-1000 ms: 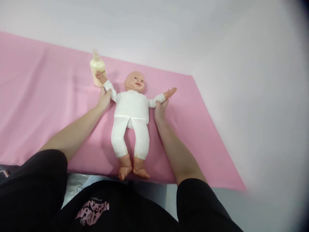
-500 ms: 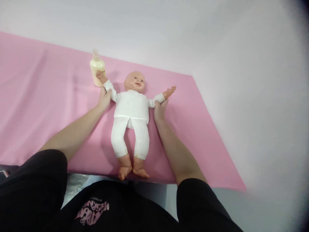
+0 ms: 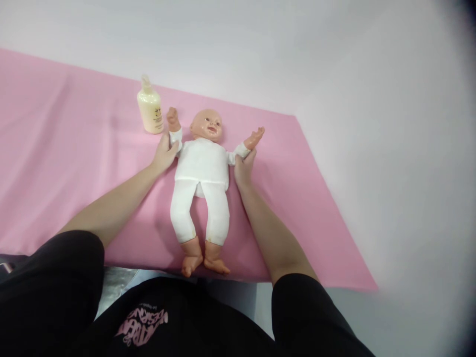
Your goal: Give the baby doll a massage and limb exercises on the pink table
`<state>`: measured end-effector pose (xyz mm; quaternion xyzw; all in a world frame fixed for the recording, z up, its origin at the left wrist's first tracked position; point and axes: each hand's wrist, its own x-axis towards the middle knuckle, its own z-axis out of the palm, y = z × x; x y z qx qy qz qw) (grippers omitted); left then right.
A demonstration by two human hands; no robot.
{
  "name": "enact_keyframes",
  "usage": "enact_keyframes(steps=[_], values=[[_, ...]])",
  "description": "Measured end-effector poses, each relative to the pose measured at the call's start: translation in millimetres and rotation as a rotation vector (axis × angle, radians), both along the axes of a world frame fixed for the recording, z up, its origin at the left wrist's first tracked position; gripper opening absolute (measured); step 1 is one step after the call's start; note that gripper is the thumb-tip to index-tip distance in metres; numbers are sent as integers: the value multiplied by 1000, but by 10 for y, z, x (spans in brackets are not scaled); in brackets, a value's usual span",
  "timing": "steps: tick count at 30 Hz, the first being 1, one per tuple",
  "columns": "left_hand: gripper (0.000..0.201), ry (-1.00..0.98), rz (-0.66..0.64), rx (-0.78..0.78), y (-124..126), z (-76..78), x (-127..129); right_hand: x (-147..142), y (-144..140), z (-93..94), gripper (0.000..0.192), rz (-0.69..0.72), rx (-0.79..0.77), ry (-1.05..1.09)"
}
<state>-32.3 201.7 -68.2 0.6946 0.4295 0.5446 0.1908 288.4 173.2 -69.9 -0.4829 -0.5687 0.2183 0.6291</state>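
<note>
A baby doll (image 3: 201, 171) is laid on its back between the two hands, its bald head placed just beyond them and its bare feet pointed back toward the person's body. The hands are held apart, with the doll's torso between them, and each is clamped on one of its arms. By the left hand (image 3: 165, 152), the arm on that side is gripped at the white sleeve, the thumb laid across it; the doll's small curled hand is raised just past the fingers. By the right hand (image 3: 244, 167), the other arm is held from beneath near the cuff, and the doll's spread fingers are tipped outward beyond the grip. The torso and legs are covered in white.

Just beyond the left hand, a pale yellow pump bottle (image 3: 149, 109) is stood upright, its small printed label partly turned toward the doll. Between the bottle and the doll's head, the raised doll arm is held up.

All of this is supported by a pink-covered surface (image 3: 316, 223), which is stretched far out to the left of the hands and ended a shorter way to their right. Nearest the body, a black shirt (image 3: 208, 317) with pink lettering is seen.
</note>
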Motion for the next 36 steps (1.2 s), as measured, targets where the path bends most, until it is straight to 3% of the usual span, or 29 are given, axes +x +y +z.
enact_keyframes(steps=[3,6,15,21,27,32,36], values=[[52,222,-61,30,-77,94,39,-25,-32,-21,55,49,-42,-167],[62,387,-112,60,-129,155,81,-63,-46,-8,50,137,48,-367],[69,414,-58,59,-150,155,80,-75,-42,0,56,126,75,-378],[57,230,-62,2,-142,161,44,-35,-12,-69,55,94,-2,-254],[56,-147,23,-125,51,-59,-11,7,57,-134,55,26,-85,-92],[43,-290,139,-212,231,-220,-76,30,94,15,72,23,61,-47],[38,-280,150,-207,291,-278,-104,20,95,115,79,-81,84,-41]])
